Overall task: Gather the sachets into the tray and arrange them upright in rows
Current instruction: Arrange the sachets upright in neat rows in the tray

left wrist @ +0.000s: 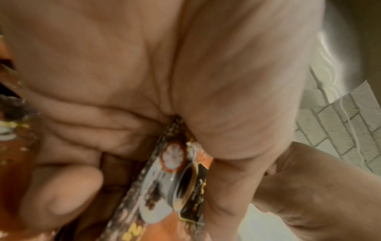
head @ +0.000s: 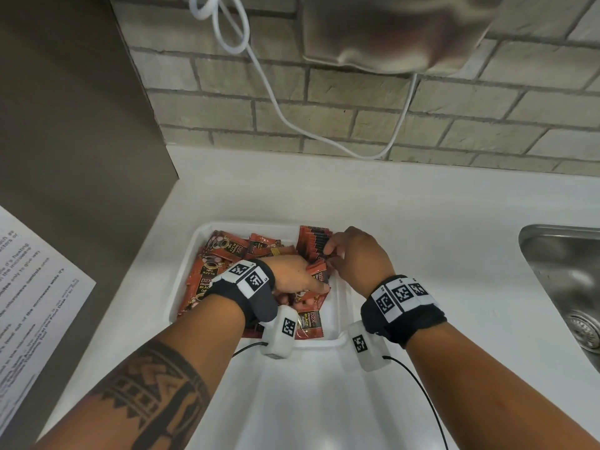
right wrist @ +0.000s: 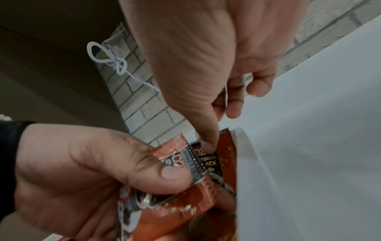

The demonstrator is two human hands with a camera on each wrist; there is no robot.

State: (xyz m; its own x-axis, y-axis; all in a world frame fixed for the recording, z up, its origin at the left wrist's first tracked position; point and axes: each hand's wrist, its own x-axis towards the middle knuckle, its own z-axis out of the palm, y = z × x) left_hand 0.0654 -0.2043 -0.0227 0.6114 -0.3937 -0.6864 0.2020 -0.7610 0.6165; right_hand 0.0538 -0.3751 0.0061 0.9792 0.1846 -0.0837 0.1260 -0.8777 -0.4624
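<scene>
Head view: a white tray [head: 344, 306] sits on the counter [head: 422, 222] at 6 o'clock, with loose sachets [head: 207, 274] lying flat across its left part. At its 1 o'clock corner a row [head: 315, 243] of sachets stands on edge. Left hand [head: 292, 276] pinches a sachet [head: 319, 274] at tray centre; right hand [head: 357, 254] touches the row with curled fingers. A sink [head: 565, 280] lies at 3 o'clock, a paper [head: 29, 280] at 9 o'clock.

Left wrist view: thumb and fingers [left wrist: 88, 124] clamp the sachet [left wrist: 175, 179].

Right wrist view: the right thumb [right wrist: 206, 130] presses an upright sachet [right wrist: 208, 161] against the tray wall [right wrist: 247, 163]; the left hand [right wrist: 82, 171] grips its sachet [right wrist: 185, 195] at 7 o'clock.
</scene>
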